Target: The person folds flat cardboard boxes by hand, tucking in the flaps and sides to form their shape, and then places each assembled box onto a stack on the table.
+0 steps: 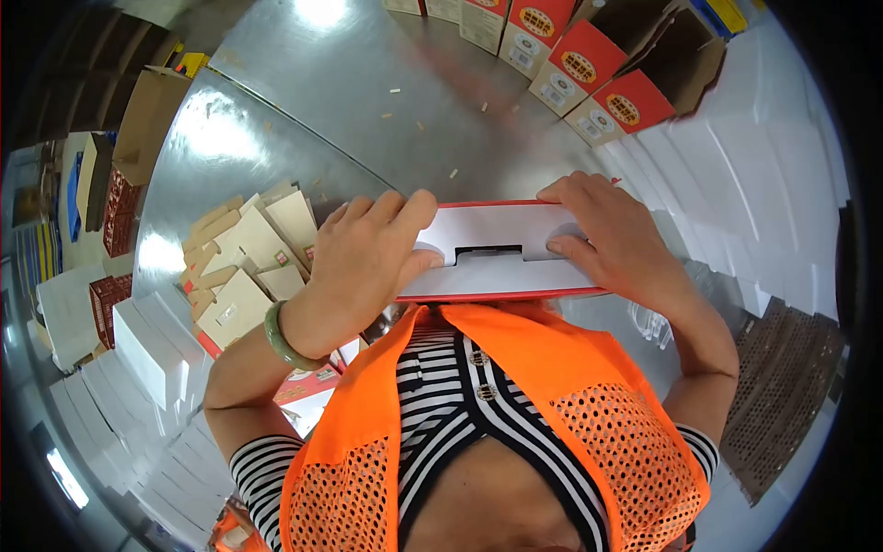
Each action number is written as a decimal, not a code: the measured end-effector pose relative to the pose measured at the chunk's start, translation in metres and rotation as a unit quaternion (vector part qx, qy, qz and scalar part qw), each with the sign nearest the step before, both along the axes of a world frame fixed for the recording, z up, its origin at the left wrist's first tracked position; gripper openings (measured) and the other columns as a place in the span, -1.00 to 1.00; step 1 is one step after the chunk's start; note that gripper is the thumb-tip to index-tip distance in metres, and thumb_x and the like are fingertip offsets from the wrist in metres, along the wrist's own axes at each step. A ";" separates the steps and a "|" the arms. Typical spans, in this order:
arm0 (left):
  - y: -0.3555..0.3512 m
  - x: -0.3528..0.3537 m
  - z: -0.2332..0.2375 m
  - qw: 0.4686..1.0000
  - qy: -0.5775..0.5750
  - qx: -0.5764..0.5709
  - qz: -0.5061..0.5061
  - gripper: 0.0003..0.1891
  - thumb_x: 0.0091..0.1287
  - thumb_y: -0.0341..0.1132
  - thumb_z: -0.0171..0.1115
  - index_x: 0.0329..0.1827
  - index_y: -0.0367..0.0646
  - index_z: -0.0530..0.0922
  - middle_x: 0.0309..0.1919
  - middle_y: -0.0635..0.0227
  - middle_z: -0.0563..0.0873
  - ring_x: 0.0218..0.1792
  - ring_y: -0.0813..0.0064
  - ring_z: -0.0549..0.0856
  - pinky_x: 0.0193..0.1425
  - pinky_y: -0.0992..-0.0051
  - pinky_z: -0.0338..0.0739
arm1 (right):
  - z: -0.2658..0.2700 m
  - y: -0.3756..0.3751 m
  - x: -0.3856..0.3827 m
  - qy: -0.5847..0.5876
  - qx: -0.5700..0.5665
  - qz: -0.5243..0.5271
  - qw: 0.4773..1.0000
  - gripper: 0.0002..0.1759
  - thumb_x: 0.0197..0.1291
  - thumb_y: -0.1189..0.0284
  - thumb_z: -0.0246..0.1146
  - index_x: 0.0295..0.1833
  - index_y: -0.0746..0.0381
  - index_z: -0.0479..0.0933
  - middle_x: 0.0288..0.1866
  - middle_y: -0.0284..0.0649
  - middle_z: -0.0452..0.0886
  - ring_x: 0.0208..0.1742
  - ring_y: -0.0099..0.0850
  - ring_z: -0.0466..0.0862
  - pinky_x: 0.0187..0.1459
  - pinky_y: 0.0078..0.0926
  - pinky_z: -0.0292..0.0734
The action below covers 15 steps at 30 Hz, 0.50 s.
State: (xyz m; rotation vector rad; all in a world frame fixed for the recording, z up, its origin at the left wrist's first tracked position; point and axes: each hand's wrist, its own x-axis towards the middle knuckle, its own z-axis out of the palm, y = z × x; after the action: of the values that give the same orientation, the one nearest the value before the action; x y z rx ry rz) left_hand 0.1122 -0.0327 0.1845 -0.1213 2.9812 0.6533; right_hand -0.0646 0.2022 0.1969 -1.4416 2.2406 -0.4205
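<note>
1. Close to the chest, above the counter (368, 101), a red-edged white carton (497, 253) is held level.
2. Its left end is gripped by the left hand (363, 262) and its right end by the right hand (616, 244), with thumbs on the white panel.
3. The tuck flap could be creased if uneven thumb pressure is applied.
4. The carton could be dropped onto the flat blanks (248, 267) if either grip is loosened.

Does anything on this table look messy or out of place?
Mildly, yes. Small pale scraps lie scattered over the metal table, and the flat cardboard blanks beside the left hand are fanned out unevenly, not stacked square. The white box gripped by the left hand and right hand looks undamaged.
</note>
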 end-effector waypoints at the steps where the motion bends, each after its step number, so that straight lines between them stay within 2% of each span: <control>1: -0.003 -0.001 -0.001 1.000 0.030 0.004 -0.008 -0.61 0.21 -0.18 0.47 -0.05 -0.10 0.47 -0.19 0.31 0.65 -0.19 0.11 0.61 -0.02 0.18 0.49 | 0.002 -0.001 -0.001 -0.008 -0.005 -0.001 1.000 -0.53 0.22 0.37 0.33 0.24 0.17 0.46 -0.01 -0.19 0.55 0.06 -0.16 0.55 0.06 -0.15 0.46; 3: -0.005 0.002 0.001 0.999 0.012 0.031 -0.003 -0.59 0.20 -0.19 0.47 0.00 -0.10 0.49 -0.18 0.32 0.66 -0.17 0.12 0.61 0.00 0.19 0.49 | 0.004 0.001 0.000 -0.018 -0.010 0.000 1.000 -0.53 0.22 0.38 0.32 0.24 0.17 0.46 -0.01 -0.19 0.56 0.06 -0.16 0.55 0.08 -0.14 0.44; 5: -0.009 0.006 0.003 0.998 -0.007 0.059 0.002 -0.57 0.19 -0.20 0.48 0.05 -0.09 0.51 -0.18 0.33 0.67 -0.16 0.13 0.61 0.02 0.21 0.48 | 0.006 0.005 0.000 -0.052 -0.011 0.009 0.999 -0.44 0.18 0.35 0.35 0.30 0.23 0.47 0.12 -0.10 0.60 0.15 -0.07 0.55 0.25 -0.15 0.38; 6: -0.012 0.008 0.002 0.994 -0.034 0.101 0.011 -0.47 0.17 -0.15 0.50 0.16 -0.07 0.50 -0.05 0.28 0.67 0.01 0.09 0.60 0.17 0.16 0.45 | 0.007 0.006 -0.003 -0.051 -0.013 0.012 0.999 -0.44 0.18 0.35 0.35 0.30 0.23 0.47 0.12 -0.10 0.60 0.15 -0.07 0.55 0.25 -0.15 0.38; 7: -0.015 0.011 0.002 0.987 -0.063 0.144 0.020 -0.37 0.15 -0.10 0.52 0.28 -0.04 0.50 0.07 0.22 0.68 0.18 0.04 0.59 0.33 0.11 0.42 | 0.007 0.009 -0.006 -0.062 -0.028 0.034 0.997 -0.37 0.19 0.31 0.36 0.37 0.20 0.43 0.17 -0.09 0.59 0.23 -0.07 0.51 0.31 -0.12 0.33; 8: -0.017 0.015 0.005 0.987 -0.064 0.142 0.024 -0.37 0.15 -0.10 0.52 0.28 -0.04 0.50 0.07 0.22 0.68 0.18 0.04 0.59 0.33 0.11 0.42 | 0.006 0.012 -0.009 -0.072 -0.043 0.055 0.995 -0.30 0.20 0.28 0.36 0.45 0.18 0.38 0.21 -0.07 0.57 0.32 -0.07 0.48 0.37 -0.09 0.28; 9: -0.020 0.020 0.009 0.991 -0.046 0.125 -0.016 -0.22 0.10 -0.02 0.54 0.40 0.00 0.43 0.26 0.17 0.57 0.36 -0.03 0.44 0.47 0.00 0.25 | 0.007 0.016 -0.012 -0.074 -0.046 0.059 0.994 -0.30 0.20 0.28 0.36 0.45 0.18 0.38 0.21 -0.07 0.57 0.32 -0.07 0.48 0.37 -0.09 0.28; 10: -0.021 0.024 0.013 0.992 -0.028 0.107 -0.056 -0.07 0.06 0.06 0.55 0.53 0.04 0.37 0.44 0.13 0.46 0.53 -0.10 0.29 0.60 -0.11 0.08 | 0.010 0.020 -0.016 -0.037 -0.053 0.093 0.994 -0.17 0.14 0.20 0.41 0.51 0.19 0.31 0.28 -0.04 0.52 0.40 -0.04 0.41 0.45 -0.03 0.17; 11: -0.018 0.028 0.014 0.993 -0.029 0.104 -0.053 -0.07 0.06 0.06 0.55 0.53 0.04 0.37 0.44 0.13 0.46 0.53 -0.10 0.29 0.60 -0.11 0.08 | 0.012 0.022 -0.017 0.001 -0.060 0.125 0.990 -0.03 0.09 0.11 0.45 0.57 0.20 0.25 0.34 -0.02 0.47 0.49 -0.01 0.33 0.54 0.03 0.07; 12: -0.011 0.032 0.016 0.994 -0.057 0.085 -0.036 0.00 0.01 0.13 0.55 0.57 0.07 0.33 0.53 0.12 0.31 0.59 -0.13 0.15 0.63 -0.16 -0.07 | 0.016 0.021 -0.010 -0.001 -0.062 0.126 0.990 -0.03 0.09 0.11 0.45 0.57 0.20 0.25 0.34 -0.02 0.47 0.49 -0.01 0.33 0.54 0.03 0.07; 13: -0.004 0.036 0.016 0.994 -0.084 0.066 -0.020 0.08 -0.03 0.20 0.55 0.61 0.10 0.29 0.62 0.12 0.17 0.65 -0.16 0.00 0.65 -0.22 -0.21 | 0.022 0.020 0.000 0.002 -0.034 0.116 0.993 0.08 0.00 0.06 0.49 0.58 0.24 0.20 0.38 -0.02 0.41 0.52 0.00 0.29 0.57 0.10 0.00; 14: -0.001 0.040 0.009 0.997 -0.055 -0.034 -0.033 0.16 -0.13 0.16 0.59 0.63 0.08 0.27 0.63 0.08 0.13 0.63 -0.14 0.10 0.64 -0.19 -0.07 | 0.026 0.020 0.006 0.007 -0.007 0.108 0.994 0.19 -0.09 0.01 0.52 0.60 0.28 0.15 0.42 -0.02 0.36 0.55 0.01 0.24 0.60 0.18 -0.07; 15: -0.001 0.043 0.003 0.997 -0.056 -0.034 -0.029 0.16 -0.13 0.16 0.59 0.63 0.08 0.27 0.63 0.08 0.13 0.63 -0.14 0.10 0.64 -0.19 -0.07 | 0.026 0.020 0.009 0.006 -0.008 0.112 0.994 0.19 -0.09 0.01 0.52 0.60 0.28 0.15 0.42 -0.02 0.36 0.55 0.01 0.24 0.60 0.18 -0.07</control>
State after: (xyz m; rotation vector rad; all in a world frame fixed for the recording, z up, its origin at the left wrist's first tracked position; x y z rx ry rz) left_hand 0.1550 -0.0334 0.1871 -0.0735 2.8882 0.5200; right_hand -0.0558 0.2224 0.2230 -1.6849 2.0579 -0.3580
